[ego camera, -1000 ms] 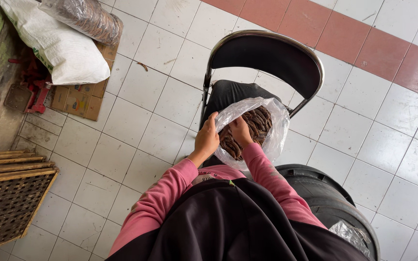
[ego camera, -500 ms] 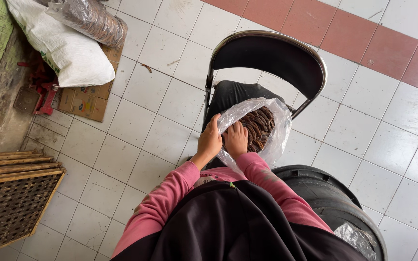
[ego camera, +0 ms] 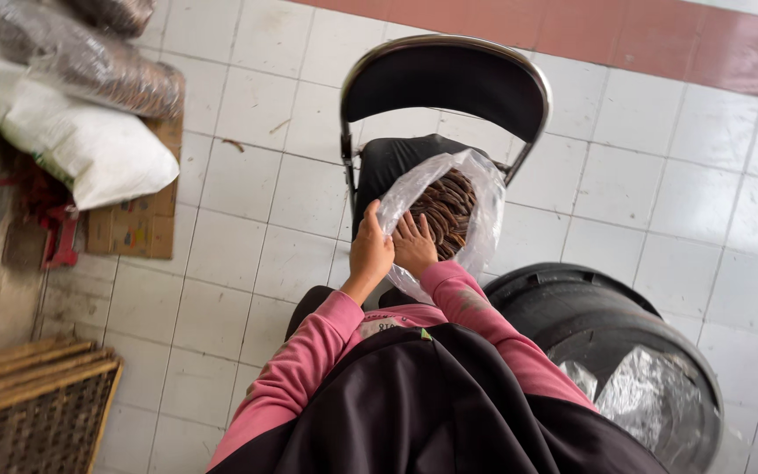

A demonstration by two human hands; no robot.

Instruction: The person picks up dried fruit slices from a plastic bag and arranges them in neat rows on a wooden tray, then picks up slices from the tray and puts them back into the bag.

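Note:
A clear plastic bag (ego camera: 482,209) filled with thin brown sticks (ego camera: 446,209) rests on the seat of a black metal-framed chair (ego camera: 446,86). My left hand (ego camera: 369,252) grips the bag's near left edge. My right hand (ego camera: 414,242) lies flat with fingers spread at the bag's mouth, touching the brown sticks. Both arms wear pink sleeves, and a dark apron covers my front.
A black round bin (ego camera: 604,333) lined with clear plastic stands at the right of my body. A white sack (ego camera: 76,145) and a filled plastic bag (ego camera: 103,75) lie at the upper left on cardboard (ego camera: 138,230). Woven bamboo trays (ego camera: 32,404) sit at lower left. The floor is white tile.
The view has shifted slightly; my right hand has flattened against the bag's contents. My left hand keeps its hold on the bag's edge.

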